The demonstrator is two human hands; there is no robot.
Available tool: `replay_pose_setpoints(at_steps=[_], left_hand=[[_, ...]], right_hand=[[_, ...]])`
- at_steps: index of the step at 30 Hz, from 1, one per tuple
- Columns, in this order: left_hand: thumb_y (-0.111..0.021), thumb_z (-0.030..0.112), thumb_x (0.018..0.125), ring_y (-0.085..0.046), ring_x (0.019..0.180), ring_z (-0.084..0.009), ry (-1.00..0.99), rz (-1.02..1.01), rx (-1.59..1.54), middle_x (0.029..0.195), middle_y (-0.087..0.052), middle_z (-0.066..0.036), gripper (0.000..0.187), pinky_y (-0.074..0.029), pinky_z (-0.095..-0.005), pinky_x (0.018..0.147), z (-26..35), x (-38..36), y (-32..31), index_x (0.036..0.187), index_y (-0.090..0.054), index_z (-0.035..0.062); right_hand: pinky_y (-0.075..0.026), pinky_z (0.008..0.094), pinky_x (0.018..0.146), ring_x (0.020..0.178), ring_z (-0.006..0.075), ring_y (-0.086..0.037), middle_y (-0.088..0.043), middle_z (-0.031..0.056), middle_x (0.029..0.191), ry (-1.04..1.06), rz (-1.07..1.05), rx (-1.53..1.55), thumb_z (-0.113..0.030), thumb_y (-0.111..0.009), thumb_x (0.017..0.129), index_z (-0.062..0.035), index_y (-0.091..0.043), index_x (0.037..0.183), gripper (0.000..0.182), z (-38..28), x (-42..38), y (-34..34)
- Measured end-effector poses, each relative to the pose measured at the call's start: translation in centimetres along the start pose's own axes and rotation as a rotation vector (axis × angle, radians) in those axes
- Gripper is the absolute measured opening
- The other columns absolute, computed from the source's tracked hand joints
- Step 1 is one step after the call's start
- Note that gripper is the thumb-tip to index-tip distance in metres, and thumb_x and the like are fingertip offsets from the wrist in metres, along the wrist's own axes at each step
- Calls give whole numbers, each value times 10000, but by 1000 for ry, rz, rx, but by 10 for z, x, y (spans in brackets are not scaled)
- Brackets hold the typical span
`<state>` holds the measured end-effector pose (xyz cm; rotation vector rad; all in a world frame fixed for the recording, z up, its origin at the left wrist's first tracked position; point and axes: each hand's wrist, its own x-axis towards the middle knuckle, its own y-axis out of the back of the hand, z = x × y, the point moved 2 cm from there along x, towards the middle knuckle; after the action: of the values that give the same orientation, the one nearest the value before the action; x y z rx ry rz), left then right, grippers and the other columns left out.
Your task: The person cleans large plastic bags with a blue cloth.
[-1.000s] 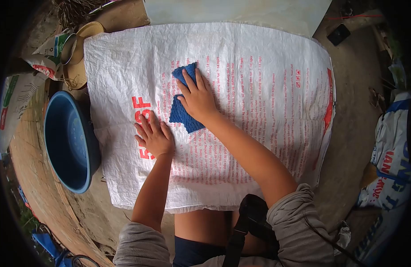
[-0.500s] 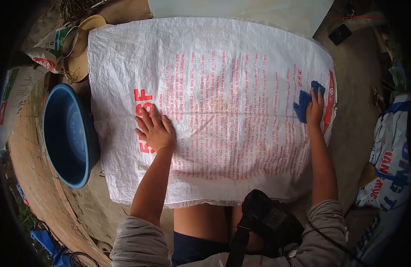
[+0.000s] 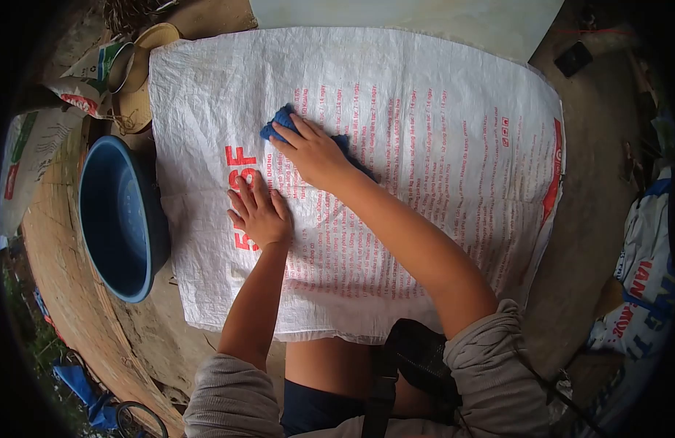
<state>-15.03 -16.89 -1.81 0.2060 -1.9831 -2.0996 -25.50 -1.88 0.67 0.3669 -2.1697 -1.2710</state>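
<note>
A white woven plastic sack [image 3: 206, 95] with red printed text lies spread out flat in front of me. My left hand [image 3: 262, 219] rests flat on it over the large red letters, fingers spread, holding nothing. Across the sack's upper left part, my right hand [image 3: 315, 157] presses a blue cloth [image 3: 280, 121] against the surface. Part of the cloth sticks out past the fingertips and another part shows behind the wrist; the palm hides the middle.
A blue plastic basin [image 3: 118, 219] stands on the ground left of the sack. Beyond it at the upper left is a straw hat [image 3: 136, 102]. A pale sheet [image 3: 410, 18] lies at the far side, a dark phone-like object [image 3: 573, 58] at the upper right, and printed bags [image 3: 637, 292] at the right.
My right hand has swept the blue cloth from the sack's right edge over to its left part. My left hand has stayed on the red letters.
</note>
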Motion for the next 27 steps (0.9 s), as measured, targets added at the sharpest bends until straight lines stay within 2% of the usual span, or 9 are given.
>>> replay_pose_setpoints(at_steps=[8, 12, 17, 19, 21, 22, 23, 25, 27], left_hand=[[-391, 415, 968, -183, 1463, -417, 10, -21, -65, 1592, -266, -116, 549, -95, -636, 1138, 1, 2, 4, 1482, -408, 224], [-407, 397, 958, -177, 1465, -417, 11, -18, -59, 1591, -268, -118, 551, -75, -618, 1149, 1, 4, 7, 1479, -413, 216], [-426, 408, 943, -180, 1468, -405, 34, -48, -99, 1598, -259, -102, 566, -70, -604, 1159, 2, 7, 15, 1480, -409, 228], [-440, 403, 926, -162, 1480, -382, 44, -78, -116, 1606, -245, -74, 581, -63, -590, 1171, -2, 7, 17, 1486, -396, 252], [-515, 385, 888, -139, 1490, -365, 124, -188, -155, 1613, -231, -54, 627, -55, -571, 1184, -4, 11, 18, 1491, -384, 274], [-558, 364, 862, -142, 1489, -362, 167, -256, -245, 1615, -227, -48, 661, -79, -572, 1182, -7, 14, 21, 1491, -383, 267], [-600, 344, 835, -146, 1487, -359, 202, -327, -329, 1616, -223, -43, 697, -103, -573, 1180, -8, 17, 26, 1492, -382, 260], [-645, 304, 816, -202, 1476, -330, 246, -589, -431, 1603, -252, -80, 715, -173, -576, 1162, -9, 37, 59, 1481, -395, 222], [-601, 343, 884, -409, 1370, -315, 493, -835, -1200, 1472, -456, -169, 642, -298, -551, 1075, -37, 46, 26, 1463, -410, 142]], right_hand=[[-340, 461, 1130, 1363, 320, -399, -472, 19, 1467, -202, -39, -138, -25, -562, 839, -164, -621, 1297, 483, 82, -26, 59], [-430, 424, 1064, 1315, 381, -435, -445, 30, 1491, -651, 24, -179, 54, -519, 816, -163, -554, 1373, 598, 149, -77, 110], [-376, 452, 1121, 1269, 355, -491, -406, 47, 1518, -678, -76, -22, 66, -520, 805, -187, -511, 1406, 652, 95, -111, 105], [-469, 398, 1009, 1215, 351, -537, -435, 36, 1502, -709, -154, 233, 83, -506, 791, -192, -554, 1372, 645, 74, -120, 120], [-491, 315, 901, 1078, 307, -634, -517, 58, 1444, -855, -379, 558, 83, -486, 778, -220, -608, 1330, 641, 70, -130, 145], [-486, 296, 859, 995, 243, -654, -589, 102, 1368, -664, -311, 559, 59, -480, 790, -227, -596, 1345, 635, 84, -166, 126], [-480, 295, 858, 943, 206, -643, -646, 140, 1258, -1095, -560, 707, 28, -474, 808, -230, -584, 1361, 619, 74, -155, 162], [-503, 276, 849, 991, 187, -648, -657, 133, 1189, -1339, -442, 772, 44, -449, 832, -138, -549, 1391, 596, 54, -126, 221], [-552, 290, 795, 921, 183, -671, -646, 123, 1191, -1372, -117, 1012, 89, -408, 840, -59, -524, 1388, 580, 41, -103, 259]])
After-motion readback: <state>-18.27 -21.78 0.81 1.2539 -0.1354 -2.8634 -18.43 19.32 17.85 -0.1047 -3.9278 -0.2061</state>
